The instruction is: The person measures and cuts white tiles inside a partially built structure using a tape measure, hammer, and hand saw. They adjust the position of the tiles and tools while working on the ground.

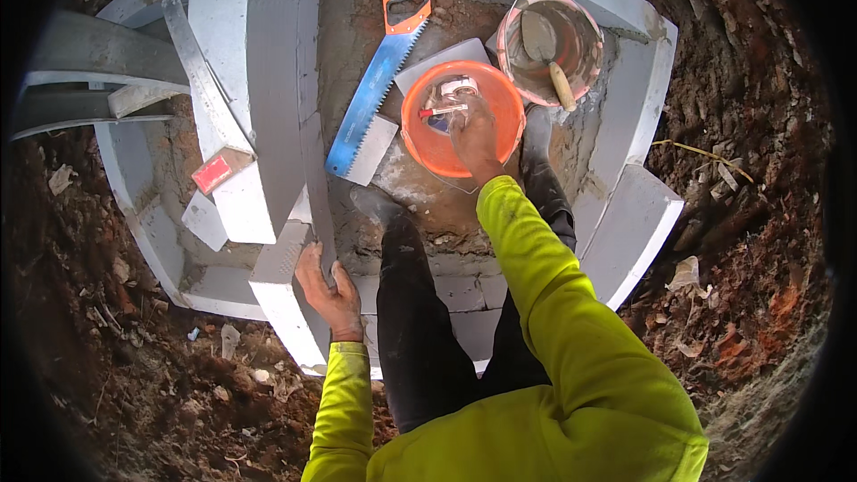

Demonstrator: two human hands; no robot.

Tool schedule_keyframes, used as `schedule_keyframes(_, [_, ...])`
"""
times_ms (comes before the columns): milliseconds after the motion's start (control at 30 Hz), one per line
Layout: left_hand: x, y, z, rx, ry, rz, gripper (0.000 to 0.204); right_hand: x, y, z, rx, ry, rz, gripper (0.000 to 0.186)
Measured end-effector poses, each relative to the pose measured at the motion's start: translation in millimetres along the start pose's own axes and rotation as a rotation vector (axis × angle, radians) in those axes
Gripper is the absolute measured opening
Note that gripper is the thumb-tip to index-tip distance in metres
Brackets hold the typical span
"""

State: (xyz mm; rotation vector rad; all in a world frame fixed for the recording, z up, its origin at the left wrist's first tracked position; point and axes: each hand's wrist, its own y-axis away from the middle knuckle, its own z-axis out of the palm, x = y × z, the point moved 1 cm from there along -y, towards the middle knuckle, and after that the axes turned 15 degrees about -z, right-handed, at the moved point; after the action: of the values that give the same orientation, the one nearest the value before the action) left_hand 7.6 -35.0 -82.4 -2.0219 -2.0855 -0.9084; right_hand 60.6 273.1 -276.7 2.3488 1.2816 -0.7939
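Observation:
My right hand (476, 132) reaches down into an orange bucket (511, 116), its fingers closed round a small tool with red and pale metal parts (444, 111). The kind of tool is unclear, since my fingers and the bucket's shadow cover part of it. My left hand (330, 293) rests with fingers apart against a light grey block (284, 259) at the end of a low block wall. Beyond the bucket's left side, a handsaw (377, 89) with a blue blade and orange-black handle lies across a white block offcut (373, 145).
A mortar-stained bucket (594, 62) holds a trowel (560, 80) with a wooden handle. Grey block walls (625, 205) surround my feet. A long metal straightedge (203, 67) and a red-faced block (214, 174) lie on the left wall. Rough reddish soil (732, 303) lies outside.

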Motion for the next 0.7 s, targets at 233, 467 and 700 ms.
schedule_keyframes(233, [-4.3, 37.9, 66.6, -0.132, -0.033, 0.006, 0.039, 72.3, -34.8, 47.4, -0.339, 0.346, -0.004, 0.037])
schedule_keyframes(467, [52.7, 25.5, 93.3, -0.222, -0.004, 0.105, 0.038, 81.4, -9.8, 20.8, -0.382, 0.181, 0.031, 0.039])
schedule_keyframes(700, [166.2, 21.9, 108.2, -0.394, 0.344, 0.039, 0.040, -9.7, 54.8, -146.6, -0.121, -0.836, 0.329, 0.058])
